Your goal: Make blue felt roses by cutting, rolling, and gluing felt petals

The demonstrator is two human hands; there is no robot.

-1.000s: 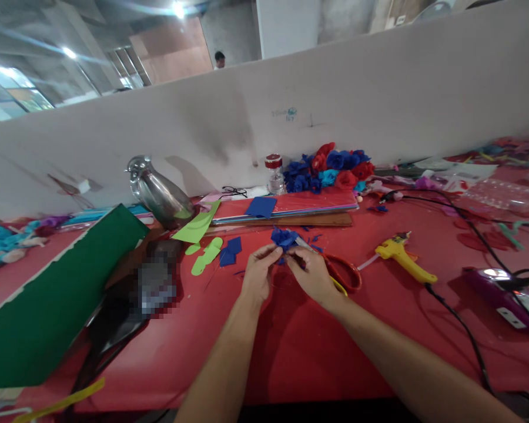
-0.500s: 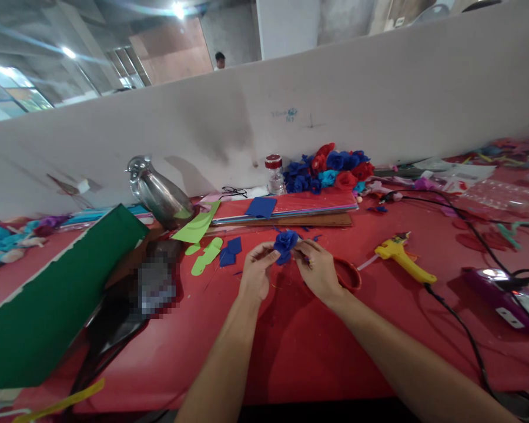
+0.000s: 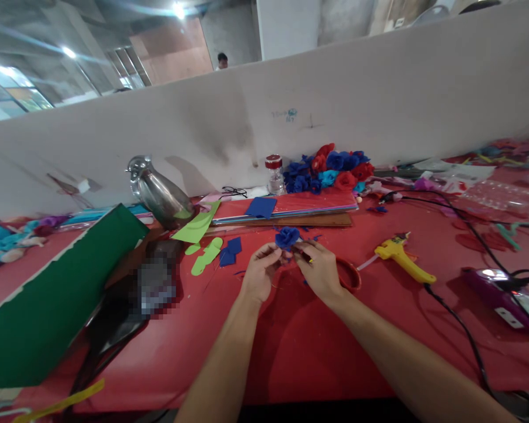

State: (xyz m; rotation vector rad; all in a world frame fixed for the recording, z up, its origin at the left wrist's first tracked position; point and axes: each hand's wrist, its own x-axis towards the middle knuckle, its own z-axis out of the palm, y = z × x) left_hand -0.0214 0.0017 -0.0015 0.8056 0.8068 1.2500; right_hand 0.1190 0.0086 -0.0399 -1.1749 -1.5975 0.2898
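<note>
A blue paper flower (image 3: pixel 287 237) is held up between my two hands, above the middle of the red table. The fingers of my left hand (image 3: pixel 261 271) are closed on its left underside. From the right, my right hand (image 3: pixel 320 270) pinches at the flower's lower right edge. The flower's underside is partly hidden by my fingers. Red-handled scissors (image 3: pixel 351 276) lie beside my right hand, their blades out of sight. Left of my left hand are cut blue paper pieces (image 3: pixel 228 255) and light green cut pieces (image 3: pixel 208 255).
A yellow glue gun (image 3: pixel 403 259) with a black cord lies to the right, near a purple power strip (image 3: pixel 506 302). A paper stack (image 3: pixel 291 205), a jar (image 3: pixel 274 176) and a heap of paper flowers (image 3: pixel 330 169) stand behind. At left are a metal jug (image 3: pixel 161 194) and a green board (image 3: pixel 66 299).
The blue flower has tipped and risen slightly between my hands, its top now facing up more. My left fingers have shifted beneath it.
</note>
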